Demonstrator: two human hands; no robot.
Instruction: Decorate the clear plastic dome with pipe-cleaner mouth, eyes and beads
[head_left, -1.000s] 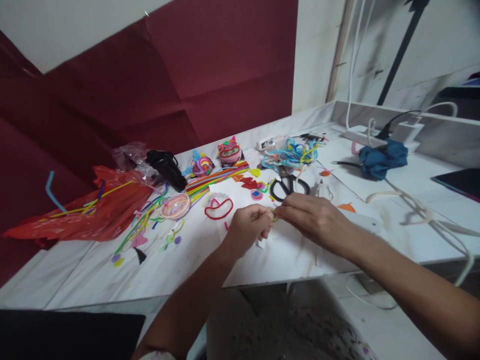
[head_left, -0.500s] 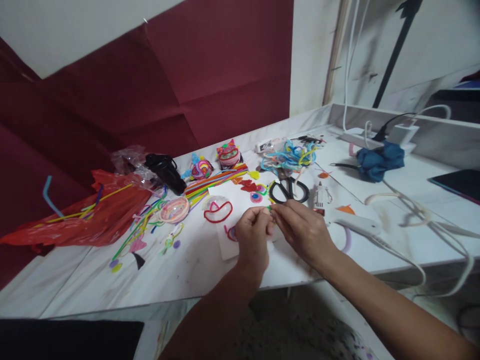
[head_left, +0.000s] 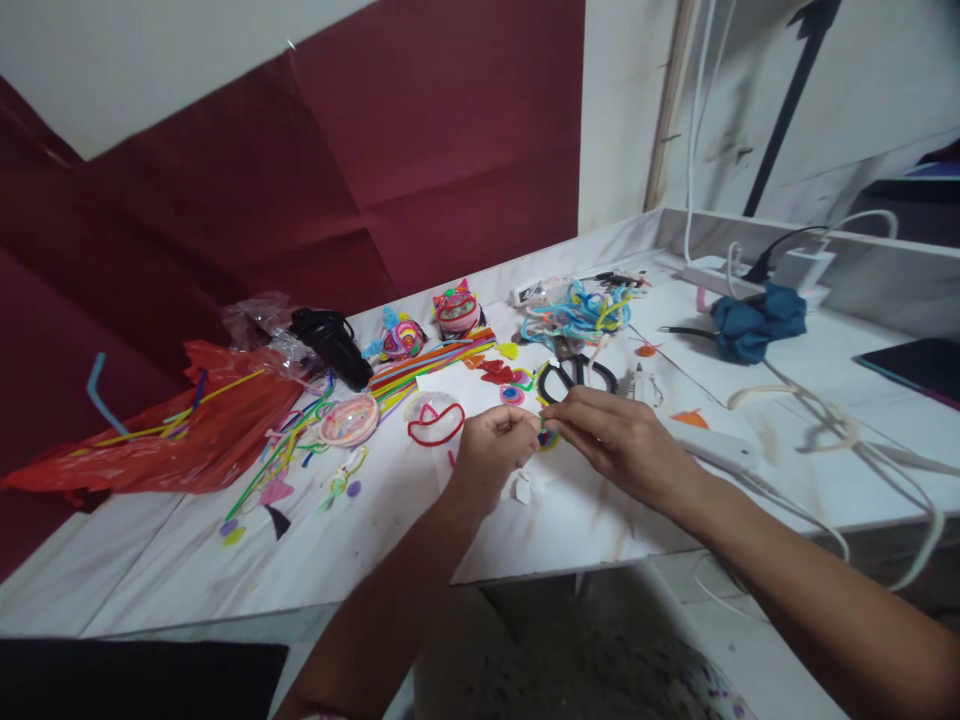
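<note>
Looks like a craft corner in a home or small workroom, hard to tell which; has a marble-patterned table strewn with coloured pipe cleaners and black-handled scissors, backs onto a wall hung with maroon sheeting, includes a power strip

The left hand and right hand meet over the front of the table, a small piece between their fingertips. Just behind them lie the scissors, and behind those the tangle. Left of the scissors is the paper, partly hidden by the left hand; the sticks lie behind it. Over to the left I see the bowl, with the bag farther left. Toward the back right, the scrunchie sits before the power strip.
</note>
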